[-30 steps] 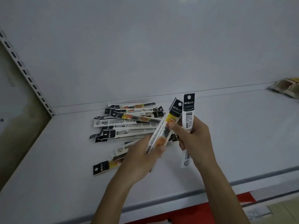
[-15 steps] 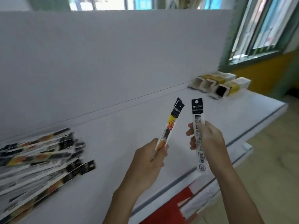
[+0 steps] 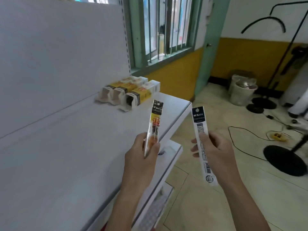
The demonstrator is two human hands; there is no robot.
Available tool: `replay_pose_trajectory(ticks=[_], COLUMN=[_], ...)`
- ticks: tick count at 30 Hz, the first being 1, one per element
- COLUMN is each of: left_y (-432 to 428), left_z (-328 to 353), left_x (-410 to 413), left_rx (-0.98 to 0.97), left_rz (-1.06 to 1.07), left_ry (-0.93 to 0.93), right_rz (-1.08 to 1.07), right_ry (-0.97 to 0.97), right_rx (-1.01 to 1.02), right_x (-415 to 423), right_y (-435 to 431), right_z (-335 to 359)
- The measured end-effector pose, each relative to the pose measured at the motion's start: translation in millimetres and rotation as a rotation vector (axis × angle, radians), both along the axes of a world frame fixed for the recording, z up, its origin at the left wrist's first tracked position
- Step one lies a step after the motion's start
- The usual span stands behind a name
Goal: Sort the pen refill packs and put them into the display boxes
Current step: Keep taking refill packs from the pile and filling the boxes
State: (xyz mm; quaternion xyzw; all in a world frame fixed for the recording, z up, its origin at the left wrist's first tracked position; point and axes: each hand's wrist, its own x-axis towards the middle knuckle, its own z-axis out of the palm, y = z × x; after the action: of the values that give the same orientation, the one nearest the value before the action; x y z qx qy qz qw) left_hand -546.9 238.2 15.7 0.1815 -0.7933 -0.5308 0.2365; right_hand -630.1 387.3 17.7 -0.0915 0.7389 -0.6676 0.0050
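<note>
Two hands, one refill each: left hand [image 3: 141,158] pinches a yellow-printed pack [image 3: 156,120], right hand [image 3: 215,152] a white pack [image 3: 199,124], short of the display boxes [image 3: 133,92] on the shelf [image 3: 66,147]; matching print to box before sliding end-first looks wisest.

The yellow pack [image 3: 154,125] is a clear plastic sleeve, glossy and catching light along its edge. The white pack [image 3: 202,144] looks like smooth printed plastic with a duller black top. The shelf [image 3: 66,155] is smooth, matt, white-painted metal. The display boxes [image 3: 133,92] are printed cardboard. The floor [image 3: 208,205] is shiny glazed tile.
</note>
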Motion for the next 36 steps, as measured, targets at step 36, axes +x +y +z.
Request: replay_pose_trajectory(ticks=[36], left_y=[-86.2], left_z=[8.1], left_x=[-225.5], left_rx=[-0.023], left_rz=[1.02], left_ry=[-0.339], right_rz=[0.801], right_ry=[0.243], right_rx=[-0.073], right_x=[-316.9], right_y=[-215.7], right_z=[37.9])
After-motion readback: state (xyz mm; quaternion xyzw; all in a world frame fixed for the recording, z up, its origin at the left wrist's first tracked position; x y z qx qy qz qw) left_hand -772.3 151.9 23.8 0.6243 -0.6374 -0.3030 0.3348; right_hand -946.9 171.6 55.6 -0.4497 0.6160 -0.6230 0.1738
